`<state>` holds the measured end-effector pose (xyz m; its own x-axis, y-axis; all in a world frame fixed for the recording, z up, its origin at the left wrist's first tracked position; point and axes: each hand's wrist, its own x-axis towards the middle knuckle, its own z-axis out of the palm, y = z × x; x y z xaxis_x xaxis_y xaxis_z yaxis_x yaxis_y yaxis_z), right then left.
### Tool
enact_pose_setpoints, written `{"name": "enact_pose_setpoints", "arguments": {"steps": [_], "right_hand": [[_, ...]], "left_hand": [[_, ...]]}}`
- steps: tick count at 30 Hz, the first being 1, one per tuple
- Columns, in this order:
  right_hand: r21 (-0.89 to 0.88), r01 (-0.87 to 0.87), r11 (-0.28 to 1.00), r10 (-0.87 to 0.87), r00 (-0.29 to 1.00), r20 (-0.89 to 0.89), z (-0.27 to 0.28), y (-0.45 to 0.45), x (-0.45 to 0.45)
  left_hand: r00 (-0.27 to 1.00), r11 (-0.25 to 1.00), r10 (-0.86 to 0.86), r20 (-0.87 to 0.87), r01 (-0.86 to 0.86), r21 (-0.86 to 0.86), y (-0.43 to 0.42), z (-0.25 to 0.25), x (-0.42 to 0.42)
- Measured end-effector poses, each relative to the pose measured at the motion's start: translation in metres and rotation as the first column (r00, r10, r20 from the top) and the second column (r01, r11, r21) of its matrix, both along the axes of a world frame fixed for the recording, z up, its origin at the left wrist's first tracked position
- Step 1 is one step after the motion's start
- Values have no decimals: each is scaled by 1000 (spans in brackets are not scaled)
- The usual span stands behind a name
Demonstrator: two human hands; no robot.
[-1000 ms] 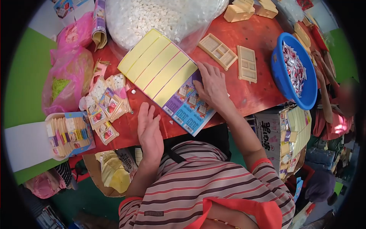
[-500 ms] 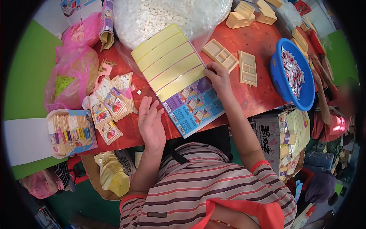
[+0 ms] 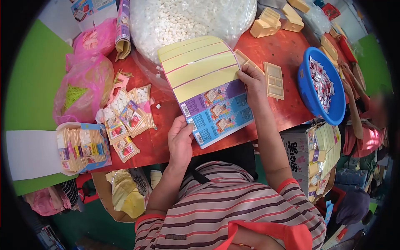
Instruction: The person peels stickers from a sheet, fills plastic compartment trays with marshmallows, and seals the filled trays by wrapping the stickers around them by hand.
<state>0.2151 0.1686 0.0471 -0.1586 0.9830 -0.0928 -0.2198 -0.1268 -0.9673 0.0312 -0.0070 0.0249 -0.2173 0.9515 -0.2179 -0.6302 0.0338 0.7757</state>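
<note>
A sheet of printed stickers is held up over the table, bare yellow backing on its upper part and purple and blue labels below. My right hand pinches its right edge. The fingers of my left hand are closed on its lower left edge. Left of the sheet lies a pile of small trays with white pieces and strawberry-printed packets. One white cube sits apart beside that pile. Just beyond my right hand are two wooden-coloured compartment trays, one of them fully visible and the other partly covered by the sheet.
A large clear bag of white cubes stands behind the sheet. At right is a blue basin of small packets, with a co-worker's arms beyond. A filled box and pink bags line the left.
My left hand has gone from spread beside the sheet to gripping its lower left edge. The sheet's top now curls over, and my right hand still holds the right edge.
</note>
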Motion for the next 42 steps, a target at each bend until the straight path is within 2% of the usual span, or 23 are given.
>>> {"name": "enact_pose_setpoints", "arguments": {"steps": [4, 6, 7, 8, 9, 10, 12, 13, 14, 15, 17, 21, 23, 24, 26, 30, 32, 36, 39, 42], "right_hand": [[41, -19, 999, 19, 1000, 14, -16, 4, -2], [260, 97, 961, -184, 925, 332, -27, 3, -7], [260, 97, 961, -183, 926, 331, -22, -3, -11], [644, 67, 762, -516, 663, 542, -12, -14, -16], [873, -147, 465, -819, 301, 488, -2, -26, -22], [873, -148, 466, -820, 299, 488, 4, -40, -26], [767, -308, 562, -492, 621, 610, 13, -71, -32], [724, -353, 593, -362, 686, 631, 13, -83, -38], [679, -399, 616, -226, 737, 638, 13, -92, -43], [680, -394, 618, -232, 735, 637, 11, -97, -47], [576, -508, 640, -69, 708, 702, 9, -104, -51], [621, -479, 620, -64, 759, 649, 7, -102, -52], [644, -459, 613, -80, 774, 628, 4, -102, -54], [664, -437, 607, -95, 789, 607, 3, -102, -55], [657, -450, 605, -107, 772, 627, 6, -104, -55], [649, -477, 592, -108, 752, 651, 10, -103, -54], [651, -477, 590, -124, 743, 657, 11, -107, -55], [664, -491, 564, -141, 735, 663, 15, -107, -54], [705, -486, 516, -165, 752, 638, 6, -103, -52], [712, -463, 528, -183, 757, 628, 0, -103, -53]], "left_hand": [[999, 999, 27, 17, -28, 31, -1, -1, -1], [1000, 999, 27, 5, -28, 39, -2, -2, -2], [999, 998, 44, 14, -45, 37, -3, -1, -2], [998, 997, 61, 25, -62, 37, -3, 0, -1], [998, 997, 60, 26, -60, 37, -3, 0, 0], [997, 997, 72, 29, -73, 26, -3, 0, 0], [996, 997, 79, 33, -79, 13, -2, -1, 1], [997, 997, 78, 26, -79, 24, -1, -4, 1], [997, 997, 75, 17, -76, 35, -1, -5, 2], [998, 997, 68, 17, -68, 36, 0, -4, 3], [995, 995, 88, -41, -86, 41, 0, -2, 4], [984, 993, 95, -149, -84, 79, -1, -5, 3], [946, 991, 86, -312, -47, 128, -1, -5, 2], [947, 991, 83, -311, -44, 129, -1, -5, 1], [912, 990, 82, -403, -28, 138, 0, 0, 2], [874, 991, 86, -478, -27, 128, -1, 3, 1], [819, 992, 45, -572, 30, 120, -1, 4, -3], [834, 993, 32, -551, 37, 114, 0, 9, -3], [893, 993, 48, -448, 7, 121, 2, 10, 0], [908, 995, 50, -417, -8, 101, 2, 7, 2]]}}
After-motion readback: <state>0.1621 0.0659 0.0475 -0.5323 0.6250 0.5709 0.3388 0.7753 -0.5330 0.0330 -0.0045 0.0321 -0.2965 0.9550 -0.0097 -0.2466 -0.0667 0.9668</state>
